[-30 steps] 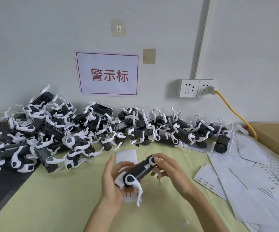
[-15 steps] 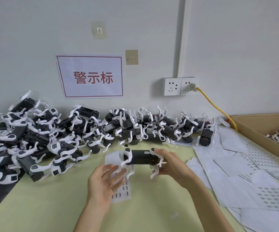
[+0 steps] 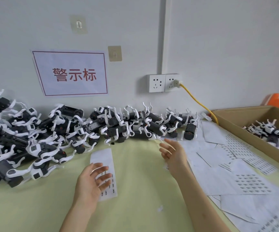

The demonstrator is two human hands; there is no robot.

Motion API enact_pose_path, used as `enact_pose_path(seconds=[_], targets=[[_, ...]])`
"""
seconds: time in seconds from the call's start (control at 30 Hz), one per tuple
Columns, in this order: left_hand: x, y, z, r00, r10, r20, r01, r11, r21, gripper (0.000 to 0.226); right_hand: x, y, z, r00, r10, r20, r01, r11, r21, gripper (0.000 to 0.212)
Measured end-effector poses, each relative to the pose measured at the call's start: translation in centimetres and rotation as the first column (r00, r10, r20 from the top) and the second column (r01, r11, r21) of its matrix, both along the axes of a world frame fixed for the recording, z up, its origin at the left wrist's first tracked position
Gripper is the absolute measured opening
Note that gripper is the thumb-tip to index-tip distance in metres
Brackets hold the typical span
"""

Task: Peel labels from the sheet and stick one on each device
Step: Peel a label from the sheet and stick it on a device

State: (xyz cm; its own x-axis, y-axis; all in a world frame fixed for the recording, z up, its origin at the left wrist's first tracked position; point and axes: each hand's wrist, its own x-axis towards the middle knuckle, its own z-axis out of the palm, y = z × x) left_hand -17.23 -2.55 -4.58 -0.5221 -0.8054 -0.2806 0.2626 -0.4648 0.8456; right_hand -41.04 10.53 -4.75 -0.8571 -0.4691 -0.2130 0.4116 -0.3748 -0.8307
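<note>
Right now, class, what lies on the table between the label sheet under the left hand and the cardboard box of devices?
In the head view, between the label sheet and the cardboard box: bare green table, the open right hand, then scattered used sheets.

Two hands, the left [image 3: 91, 183] and the right [image 3: 172, 153], show above one label strip [image 3: 104, 166]. The wall carries one red-lettered sign [image 3: 71, 73], two adhesive hooks [image 3: 115, 53] and two sockets [image 3: 164, 82]. The black-and-white devices [image 3: 68, 129] are heaped too thickly to count.
</note>
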Motion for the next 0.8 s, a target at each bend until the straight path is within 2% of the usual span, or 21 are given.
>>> enact_pose_path(seconds=[0.07,0.13,0.2,0.3,0.4,0.47,0.57,0.63,0.8], targets=[[-0.2,0.0,0.1,1.000,-0.001,0.015,0.001,1.000,0.009,0.021,1.2,-0.6,-0.1,0.961,0.070,-0.268,-0.008,0.974,0.227,0.020],[-0.4,0.0,0.1,0.999,-0.004,0.032,0.004,1.000,0.013,0.018,2.5,-1.1,-0.2,0.819,0.188,-0.542,0.035,0.927,0.375,0.020],[-0.6,0.1,0.0,0.999,0.001,0.038,-0.001,1.000,0.008,0.018,4.0,-1.7,-0.4,0.662,0.303,-0.685,0.077,0.883,0.464,0.024],[-0.6,0.1,-0.3,0.999,0.006,0.039,-0.006,1.000,-0.017,0.018,5.7,-2.8,-0.7,0.513,0.419,-0.749,0.072,0.849,0.523,0.023],[-0.5,0.1,-0.4,0.999,0.013,0.030,-0.013,1.000,-0.019,0.017,6.4,-4.3,-0.9,0.424,0.506,-0.751,0.035,0.820,0.572,0.021],[-0.4,0.1,-0.4,0.999,0.021,0.029,-0.021,1.000,-0.009,0.017,6.6,-5.4,-0.8,0.371,0.545,-0.752,0.063,0.793,0.606,0.031],[-0.4,0.1,-0.3,0.999,0.030,0.018,-0.030,1.000,0.009,0.016,6.7,-7.1,0.1,0.275,0.594,-0.756,0.157,0.748,0.645,0.059],[-0.4,0.1,-0.2,0.999,0.031,0.018,-0.031,0.999,0.016,0.016,6.8,-8.5,1.4,0.178,0.605,-0.776,0.222,0.743,0.631,0.073],[-0.6,0.1,-0.2,0.998,0.046,0.039,-0.047,0.999,0.021,0.015,7.1,-13.5,5.5,-0.081,0.629,-0.773,0.343,0.746,0.571,0.092]])
